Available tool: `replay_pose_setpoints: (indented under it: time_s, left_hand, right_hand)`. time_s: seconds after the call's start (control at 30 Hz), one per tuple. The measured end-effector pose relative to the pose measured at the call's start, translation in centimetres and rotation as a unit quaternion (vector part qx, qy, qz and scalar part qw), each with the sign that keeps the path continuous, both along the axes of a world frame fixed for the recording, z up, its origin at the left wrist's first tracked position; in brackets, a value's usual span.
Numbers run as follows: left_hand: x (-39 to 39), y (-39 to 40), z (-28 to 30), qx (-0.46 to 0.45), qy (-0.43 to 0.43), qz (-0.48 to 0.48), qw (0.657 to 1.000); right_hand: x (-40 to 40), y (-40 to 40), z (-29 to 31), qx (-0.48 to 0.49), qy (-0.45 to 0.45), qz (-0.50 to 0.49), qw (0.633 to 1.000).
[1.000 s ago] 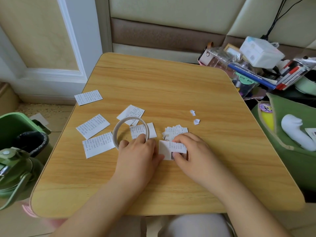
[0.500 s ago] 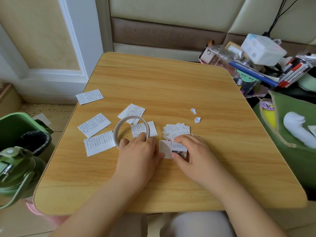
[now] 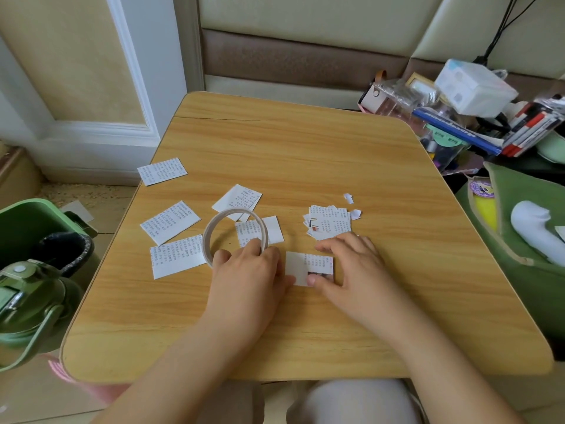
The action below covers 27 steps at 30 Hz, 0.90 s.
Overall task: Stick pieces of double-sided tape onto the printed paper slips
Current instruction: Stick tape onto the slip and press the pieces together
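My left hand [image 3: 247, 280] grips the lower part of a double-sided tape roll [image 3: 207, 240] that stands upright on the wooden table [image 3: 305, 148]. Just right of it lies a printed paper slip [image 3: 321, 261] with a white piece of tape [image 3: 296, 267] across its left end. My right hand [image 3: 357, 270] rests by the slip, its thumb tip pressing the slip's lower edge and its fingers spread along the right side. A stack of printed slips [image 3: 328, 223] lies just beyond that hand.
Loose slips lie to the left [image 3: 169, 221] [image 3: 175, 255] [image 3: 162, 171] and behind the roll [image 3: 237, 198] [image 3: 273, 229]. Two paper scraps [image 3: 348, 198] lie near the stack. A green bin [image 3: 18, 228] and bottle [image 3: 27, 304] stand left; clutter [image 3: 458, 117] and a green bag [image 3: 526, 209] stand right.
My right hand has drawn its fingers off the slip toward the right, uncovering it; only the thumb stays on it. My left hand and the roll have hardly moved.
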State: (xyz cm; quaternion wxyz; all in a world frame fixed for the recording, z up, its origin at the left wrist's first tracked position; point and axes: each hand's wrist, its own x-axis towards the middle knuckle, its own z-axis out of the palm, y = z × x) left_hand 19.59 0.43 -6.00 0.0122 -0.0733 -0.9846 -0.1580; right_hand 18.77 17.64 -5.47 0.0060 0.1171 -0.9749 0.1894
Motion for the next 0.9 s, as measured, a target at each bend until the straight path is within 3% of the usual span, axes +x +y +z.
replay_pose_setpoints:
  time_s: [0.17,0.33,0.6,0.67,0.77,0.9]
  left_hand:
    - [0.0,0.0,-0.1,-0.004,0.007,0.002,1.000]
    - [-0.1,0.1,-0.1,0.000,0.015,0.005,1.000]
    - [0.0,0.1,-0.1,0.026,0.045,0.006,0.999]
    - [0.1,0.0,0.0,0.094,0.084,0.002,0.992]
    - [0.3,-0.6,2.1,0.269,0.110,0.044,0.956]
    - [1.0,-0.8,5.2,0.458,0.010,0.081,0.885]
  right_hand:
    - [-0.7,-0.4,0.6,0.059,-0.067,0.000,0.996]
    - [-0.7,-0.8,1.1,0.042,-0.144,-0.011,0.989]
    - [0.6,-0.8,1.0,-0.229,-0.116,-0.108,0.960]
    - [0.8,-0.8,0.9,-0.292,-0.093,-0.134,0.942]
    - [1.1,-0.5,2.0,-0.397,-0.074,-0.152,0.902]
    - [2.0,-0.8,4.1,-0.471,-0.055,-0.125,0.871]
